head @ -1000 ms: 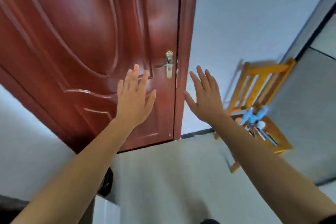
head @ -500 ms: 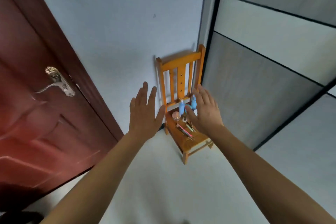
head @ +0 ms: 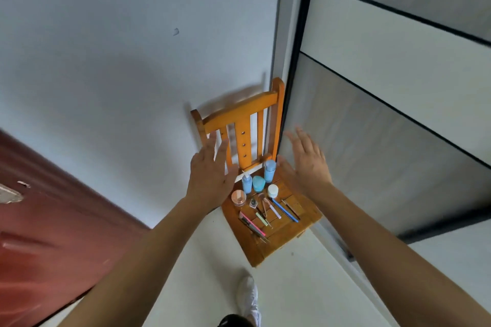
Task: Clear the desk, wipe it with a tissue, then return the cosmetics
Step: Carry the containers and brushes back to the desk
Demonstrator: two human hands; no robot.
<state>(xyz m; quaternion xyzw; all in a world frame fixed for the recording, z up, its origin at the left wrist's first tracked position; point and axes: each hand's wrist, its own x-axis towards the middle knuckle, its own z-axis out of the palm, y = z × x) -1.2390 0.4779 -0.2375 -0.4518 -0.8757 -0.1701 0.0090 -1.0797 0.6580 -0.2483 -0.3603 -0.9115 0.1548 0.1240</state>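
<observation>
A small orange wooden chair stands against the white wall. On its seat lie cosmetics: two blue bottles, a teal jar, a white jar, a pink round compact and several pens and pencils. My left hand is stretched out flat with straight fingers, in front of the chair's left side. My right hand is also spread flat, at the chair's right side. Neither hand holds anything, and both hover above the seat.
A dark red door fills the lower left. A grey and white panelled wardrobe stands right of the chair. Pale floor lies in front, with my white shoe on it.
My view has swung from the red door to the chair and moved closer. Both hands stay flat and empty, now on either side of the chair seat.
</observation>
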